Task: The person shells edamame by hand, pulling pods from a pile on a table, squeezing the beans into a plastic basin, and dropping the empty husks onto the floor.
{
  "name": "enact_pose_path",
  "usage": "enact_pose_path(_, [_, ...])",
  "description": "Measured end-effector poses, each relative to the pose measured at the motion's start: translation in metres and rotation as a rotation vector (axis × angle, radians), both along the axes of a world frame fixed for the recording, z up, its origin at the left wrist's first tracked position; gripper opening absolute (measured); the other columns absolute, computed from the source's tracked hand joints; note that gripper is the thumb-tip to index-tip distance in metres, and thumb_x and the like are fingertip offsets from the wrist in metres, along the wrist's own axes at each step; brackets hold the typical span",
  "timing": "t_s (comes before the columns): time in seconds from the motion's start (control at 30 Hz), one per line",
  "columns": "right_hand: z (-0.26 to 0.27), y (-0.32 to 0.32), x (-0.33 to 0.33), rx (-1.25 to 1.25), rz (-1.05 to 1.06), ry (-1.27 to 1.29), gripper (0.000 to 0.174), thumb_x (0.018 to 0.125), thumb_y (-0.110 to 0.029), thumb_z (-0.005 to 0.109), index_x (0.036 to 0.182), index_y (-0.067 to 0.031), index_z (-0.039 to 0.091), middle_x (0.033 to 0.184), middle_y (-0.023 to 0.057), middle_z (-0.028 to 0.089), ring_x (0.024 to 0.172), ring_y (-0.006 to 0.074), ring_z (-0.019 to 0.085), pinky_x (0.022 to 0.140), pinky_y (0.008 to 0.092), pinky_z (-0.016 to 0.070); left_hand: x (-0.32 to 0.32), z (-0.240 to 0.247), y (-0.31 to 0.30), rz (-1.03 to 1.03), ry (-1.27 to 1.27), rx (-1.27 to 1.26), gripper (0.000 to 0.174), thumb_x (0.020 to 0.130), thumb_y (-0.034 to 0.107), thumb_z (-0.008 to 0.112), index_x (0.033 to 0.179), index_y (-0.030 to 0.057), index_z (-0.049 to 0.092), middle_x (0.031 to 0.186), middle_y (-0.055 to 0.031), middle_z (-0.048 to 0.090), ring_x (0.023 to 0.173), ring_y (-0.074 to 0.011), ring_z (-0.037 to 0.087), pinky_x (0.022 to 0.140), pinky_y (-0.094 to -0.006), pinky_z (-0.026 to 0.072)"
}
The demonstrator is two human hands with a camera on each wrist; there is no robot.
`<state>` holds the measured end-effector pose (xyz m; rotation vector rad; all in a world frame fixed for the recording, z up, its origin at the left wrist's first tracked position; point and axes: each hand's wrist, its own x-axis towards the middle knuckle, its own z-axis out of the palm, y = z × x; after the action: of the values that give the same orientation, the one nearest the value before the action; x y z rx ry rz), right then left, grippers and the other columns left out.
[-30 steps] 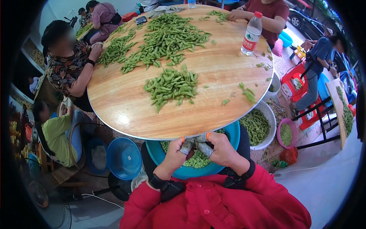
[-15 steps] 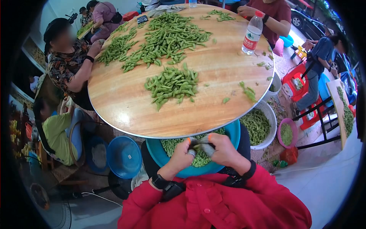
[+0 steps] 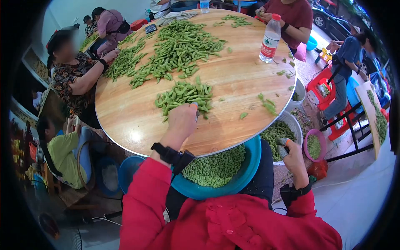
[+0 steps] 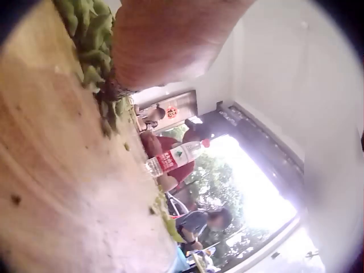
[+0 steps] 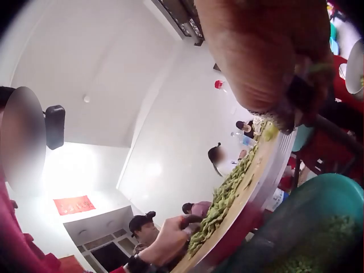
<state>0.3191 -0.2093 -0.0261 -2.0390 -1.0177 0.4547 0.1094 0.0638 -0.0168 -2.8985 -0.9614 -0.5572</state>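
My left hand [image 3: 182, 121] reaches over the round table to the near pile of green edamame pods [image 3: 183, 95]. Its wrapped fingertips are at the pile's edge, mostly hidden by the hand; I cannot tell whether they pinch a pod. In the right wrist view the same left hand [image 5: 173, 233] bends down to the pods. My right hand [image 3: 295, 160] is off the table at the right, its wrapped thumb and finger apart over the white basket [image 3: 296, 125] of pods. On my lap sits a teal basin [image 3: 253, 156] with shelled beans [image 3: 214, 168].
A larger heap of pods [image 3: 179, 46] covers the table's far part. A water bottle [image 3: 271, 39] stands at the right, near loose pods [image 3: 267, 104]. A pink basin [image 3: 313, 146] is on the floor; a blue basin [image 3: 128, 171] is left. Other people sit around the table.
My hands were together over the teal basin, working at a pod. They have parted: the left went forward to the near pile, the right went out over the white basket.
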Motion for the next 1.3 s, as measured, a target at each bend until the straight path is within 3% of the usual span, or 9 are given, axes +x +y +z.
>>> enact_pose_path(0.03, [0.002,0.002,-0.004,-0.038,-0.001,0.028,0.013,0.073,-0.001,0.055,0.085,0.0027,0.056,0.065,0.0101,0.056,0.062,0.0121,0.050,0.057,0.0277,0.0406,0.003,-0.002,0.006,-0.038,0.033,0.016,0.006,0.073,0.010,0.052,0.074,0.0047,0.054,0.067,-0.0117,0.056,0.064,-0.0278,0.057,0.053,-0.0371,0.0448])
enact_pose_path(0.27, [0.009,0.022,-0.027,0.071,0.155,0.079,0.015,0.075,-0.002,0.055,0.089,0.0034,0.057,0.069,0.0101,0.059,0.063,0.0136,0.053,0.058,0.0275,0.0426,0.009,-0.001,0.011,-0.142,0.146,0.112,0.006,0.072,0.011,0.052,0.072,0.0056,0.055,0.066,-0.0107,0.057,0.065,-0.0270,0.057,0.054,-0.0348,0.0456])
enact_pose_path(0.37, [0.009,0.029,-0.036,0.100,0.209,0.130,0.015,0.075,-0.002,0.056,0.090,0.0021,0.058,0.075,0.0091,0.059,0.068,0.0136,0.054,0.062,0.0260,0.0429,0.003,0.005,0.012,-0.037,0.158,-0.052,0.009,0.072,0.014,0.054,0.074,0.0056,0.058,0.071,-0.0125,0.059,0.065,-0.0285,0.057,0.054,-0.0352,0.0454])
enact_pose_path(0.47, [0.005,0.039,-0.044,0.170,0.255,0.195,0.014,0.076,-0.004,0.057,0.089,0.0009,0.059,0.077,0.0083,0.058,0.070,0.0139,0.054,0.064,0.0255,0.0424,-0.010,0.028,0.003,0.094,-0.117,-0.376,0.010,0.074,0.013,0.058,0.080,0.0050,0.060,0.073,-0.0088,0.061,0.061,-0.0214,0.057,0.052,-0.0301,0.0437])
enact_pose_path(0.57, [0.012,0.054,-0.058,0.246,0.293,0.280,0.014,0.075,-0.005,0.059,0.088,0.0007,0.059,0.076,0.0092,0.057,0.068,0.0152,0.053,0.063,0.0260,0.0420,-0.025,0.001,0.030,0.034,-0.767,-0.910,0.007,0.078,0.010,0.058,0.083,0.0050,0.059,0.068,0.0010,0.057,0.059,-0.0098,0.051,0.053,-0.0240,0.0411])
enact_pose_path(0.67, [0.015,0.065,-0.070,0.192,0.322,0.272,0.014,0.075,-0.004,0.059,0.088,0.0008,0.059,0.075,0.0094,0.057,0.068,0.0155,0.053,0.062,0.0264,0.0416,-0.036,0.014,0.025,0.153,-0.923,-1.248,0.007,0.079,0.006,0.058,0.086,0.0034,0.059,0.075,0.0031,0.057,0.067,-0.0067,0.052,0.059,-0.0212,0.0416])
enact_pose_path(0.97, [0.014,0.076,-0.085,0.185,0.413,0.316,0.019,0.077,-0.006,0.059,0.094,0.0018,0.059,0.080,0.0107,0.060,0.073,0.0140,0.055,0.065,0.0267,0.0434,-0.039,-0.007,-0.003,-0.077,-0.944,-1.099,0.006,0.078,0.002,0.058,0.084,0.0037,0.057,0.073,0.0011,0.058,0.066,-0.0038,0.049,0.057,-0.0170,0.0377])
enact_pose_path(1.1, [0.018,0.084,-0.089,0.210,0.412,0.429,0.022,0.079,-0.007,0.057,0.099,0.0028,0.057,0.086,0.0076,0.062,0.078,0.0099,0.054,0.069,0.0255,0.0438,-0.043,-0.001,-0.038,-0.075,-0.894,-1.456,0.013,0.086,0.011,0.045,0.087,0.0042,0.056,0.074,-0.0058,0.060,0.063,-0.0091,0.054,0.052,-0.0174,0.0392])
enact_pose_path(1.3, [0.020,0.090,-0.094,0.253,0.493,0.676,0.018,0.082,-0.009,0.054,0.097,0.0015,0.057,0.084,0.0011,0.061,0.077,0.0065,0.051,0.069,0.0232,0.0422,-0.041,-0.003,-0.093,0.026,-1.039,-1.852,0.009,0.083,0.009,0.049,0.084,0.0027,0.056,0.069,-0.0090,0.058,0.056,-0.0124,0.053,0.044,-0.0183,0.0366])
